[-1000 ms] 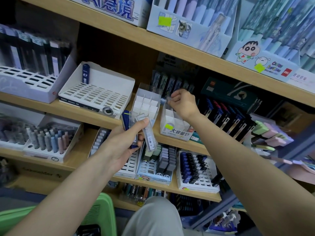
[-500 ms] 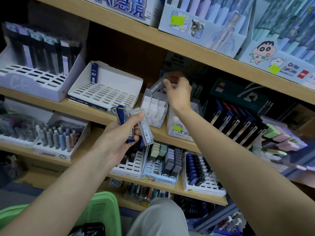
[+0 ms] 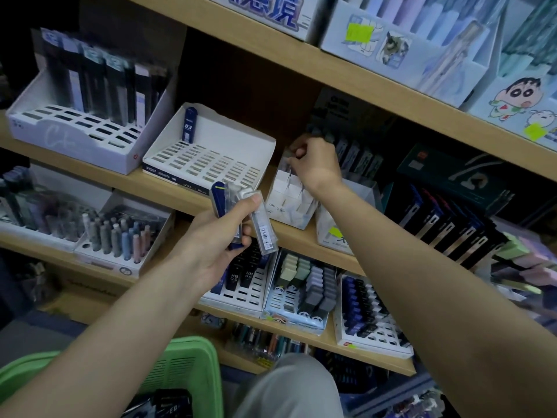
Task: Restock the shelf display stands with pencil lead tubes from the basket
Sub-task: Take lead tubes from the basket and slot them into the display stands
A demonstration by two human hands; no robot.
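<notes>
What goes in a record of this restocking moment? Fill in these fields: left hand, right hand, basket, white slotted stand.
left hand: grips a bunch of lead tubes, clear and blue
right hand: fingers curled over the clear divided stand; what they hold is unclear
basket: green, bottom left
white slotted stand: one blue tube, back row

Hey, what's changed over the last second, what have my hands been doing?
Your right hand left the green-stickered stand and moved left and back to the divided stand beside it, where it now appears to pinch a clear tube over the back compartments. Your left hand still holds the same bundle of tubes in front of the shelf. The stands stayed put.
</notes>
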